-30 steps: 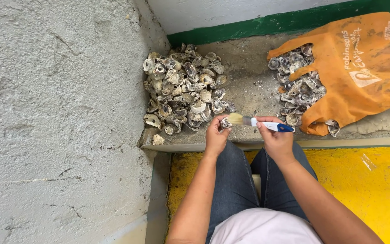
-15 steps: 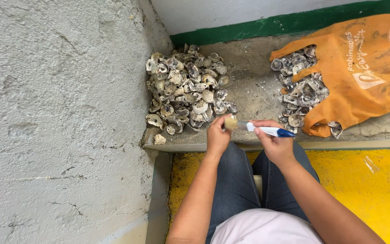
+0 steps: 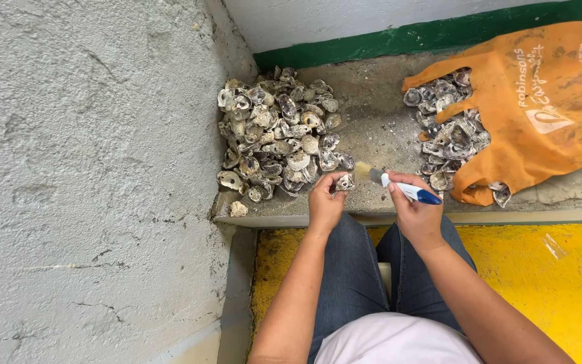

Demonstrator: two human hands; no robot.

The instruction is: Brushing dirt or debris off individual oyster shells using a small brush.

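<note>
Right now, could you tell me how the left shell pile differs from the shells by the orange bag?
The left shell pile lies loose beside the rough wall; the bag shells spill from the orange bag. The left pile looks bigger and rounder; the bag shells form a narrower strip. Both rest on the concrete ledge.

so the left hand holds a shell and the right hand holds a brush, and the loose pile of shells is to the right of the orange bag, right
Not quite. In the head view the loose pile of shells lies to the left of the orange bag, not the right. The rest stands: the left hand holds a shell and the right hand holds a brush.
</note>
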